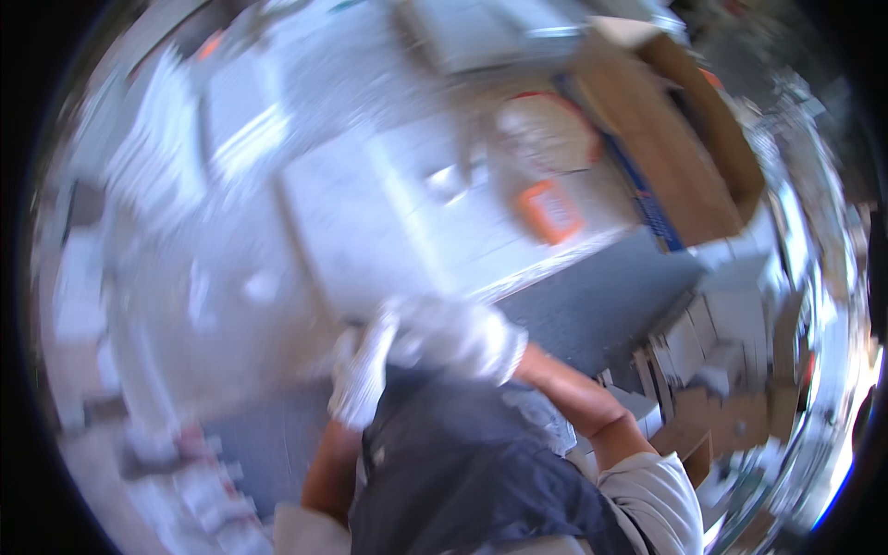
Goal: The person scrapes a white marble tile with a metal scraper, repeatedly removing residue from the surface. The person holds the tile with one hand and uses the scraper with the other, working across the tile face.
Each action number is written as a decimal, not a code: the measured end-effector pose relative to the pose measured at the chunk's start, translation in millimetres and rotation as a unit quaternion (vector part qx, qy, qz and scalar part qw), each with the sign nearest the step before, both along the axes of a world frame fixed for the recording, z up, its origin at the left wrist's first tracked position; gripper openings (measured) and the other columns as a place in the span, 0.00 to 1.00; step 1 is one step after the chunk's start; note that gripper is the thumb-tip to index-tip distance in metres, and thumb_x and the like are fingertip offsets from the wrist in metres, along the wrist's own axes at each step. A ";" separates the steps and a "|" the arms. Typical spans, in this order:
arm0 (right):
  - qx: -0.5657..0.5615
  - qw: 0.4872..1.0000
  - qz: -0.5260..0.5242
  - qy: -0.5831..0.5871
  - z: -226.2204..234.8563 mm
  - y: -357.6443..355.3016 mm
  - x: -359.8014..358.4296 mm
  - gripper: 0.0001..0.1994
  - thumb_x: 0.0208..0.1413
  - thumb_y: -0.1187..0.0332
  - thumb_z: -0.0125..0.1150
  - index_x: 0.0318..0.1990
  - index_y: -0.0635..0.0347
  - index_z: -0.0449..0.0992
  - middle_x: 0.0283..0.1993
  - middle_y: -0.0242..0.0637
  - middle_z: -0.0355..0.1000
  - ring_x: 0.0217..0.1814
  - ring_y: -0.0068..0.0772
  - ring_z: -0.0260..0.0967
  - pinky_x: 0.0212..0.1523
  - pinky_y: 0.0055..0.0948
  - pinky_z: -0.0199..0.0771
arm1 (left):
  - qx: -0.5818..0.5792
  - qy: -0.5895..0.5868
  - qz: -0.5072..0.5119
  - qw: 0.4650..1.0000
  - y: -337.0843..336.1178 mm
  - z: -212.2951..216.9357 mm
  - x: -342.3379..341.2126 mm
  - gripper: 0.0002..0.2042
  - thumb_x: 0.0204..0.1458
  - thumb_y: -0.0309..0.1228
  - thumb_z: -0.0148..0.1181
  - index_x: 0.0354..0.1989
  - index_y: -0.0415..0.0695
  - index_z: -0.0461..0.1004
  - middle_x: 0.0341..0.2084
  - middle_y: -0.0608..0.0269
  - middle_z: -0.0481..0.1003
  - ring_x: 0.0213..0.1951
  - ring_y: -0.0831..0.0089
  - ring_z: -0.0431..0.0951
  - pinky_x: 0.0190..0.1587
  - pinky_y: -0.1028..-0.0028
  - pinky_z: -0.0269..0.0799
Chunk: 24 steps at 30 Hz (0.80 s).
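The picture is smeared by motion. Both my hands wear white gloves. My left hand (pixel 361 377) grips the upper left edge of a dark blue-grey bundle (pixel 453 467), which looks like cloth or a bag, held close to my body. My right hand (pixel 465 339) closes over the bundle's top edge, and its bare forearm runs down to the lower right. A crumpled pale piece (pixel 544 418) lies against the bundle by my right wrist. I cannot tell what the bundle contains.
A white worktop (pixel 370 222) stretches ahead, with a small orange-framed object (pixel 549 211) and a round pale red-rimmed thing (pixel 546 134) on it. An open cardboard box (pixel 671 139) stands at the upper right. Stacks of pale boxes (pixel 712 342) sit right, above grey floor (pixel 601 296).
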State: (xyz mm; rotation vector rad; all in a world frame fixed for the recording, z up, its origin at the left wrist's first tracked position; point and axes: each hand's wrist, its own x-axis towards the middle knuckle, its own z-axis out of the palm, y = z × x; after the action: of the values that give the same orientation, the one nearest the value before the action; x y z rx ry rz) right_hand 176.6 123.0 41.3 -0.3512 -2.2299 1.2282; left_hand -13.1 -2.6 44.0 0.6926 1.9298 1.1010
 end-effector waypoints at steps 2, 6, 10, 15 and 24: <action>-0.029 0.998 -0.005 -0.056 3.2 -0.6 3.1 0.30 0.60 0.75 0.60 0.72 0.58 0.68 0.59 0.45 0.75 0.54 0.49 0.77 0.56 0.36 0.78 | 0.013 -0.135 0.024 0.990 11.3 5.0 6.9 0.14 0.65 0.37 0.64 0.46 0.38 0.80 0.32 0.65 0.77 0.32 0.78 0.74 0.34 0.72 0.70; -0.085 0.988 -0.027 -0.126 12.9 -0.4 6.0 0.33 0.63 0.73 0.60 0.76 0.47 0.62 0.57 0.43 0.74 0.55 0.48 0.77 0.55 0.38 0.78 | 0.006 -0.026 -0.088 0.996 31.0 31.6 14.6 0.11 0.65 0.38 0.62 0.39 0.42 0.77 0.25 0.69 0.73 0.24 0.81 0.69 0.26 0.75 0.66; -0.090 0.987 -0.053 -0.125 4.6 -0.2 15.4 0.30 0.66 0.71 0.59 0.75 0.45 0.65 0.55 0.41 0.75 0.53 0.46 0.77 0.53 0.37 0.79 | -0.016 -0.037 -0.377 0.925 31.1 46.0 -2.0 0.19 0.66 0.35 0.59 0.60 0.37 0.68 0.44 0.52 0.79 0.43 0.61 0.81 0.52 0.65 0.77; -0.089 0.991 -0.080 0.051 -3.2 4.5 21.3 0.25 0.64 0.71 0.61 0.70 0.51 0.72 0.52 0.43 0.77 0.51 0.46 0.77 0.54 0.38 0.79 | 0.110 -0.204 -0.189 0.954 15.5 26.8 -9.8 0.11 0.68 0.31 0.56 0.49 0.35 0.77 0.42 0.53 0.79 0.43 0.68 0.79 0.48 0.67 0.76; -0.065 0.997 -0.049 -0.010 7.2 7.0 24.7 0.22 0.61 0.73 0.61 0.63 0.53 0.77 0.55 0.45 0.78 0.56 0.50 0.76 0.57 0.42 0.77 | 0.111 -0.138 -0.054 0.983 23.9 9.6 3.8 0.11 0.60 0.32 0.66 0.42 0.35 0.76 0.25 0.57 0.80 0.25 0.71 0.79 0.34 0.68 0.79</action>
State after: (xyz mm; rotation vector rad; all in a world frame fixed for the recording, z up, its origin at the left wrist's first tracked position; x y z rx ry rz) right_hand 201.3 130.0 48.5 -0.5187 -2.1283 1.3252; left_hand -9.3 21.3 53.6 0.7134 1.5332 1.2836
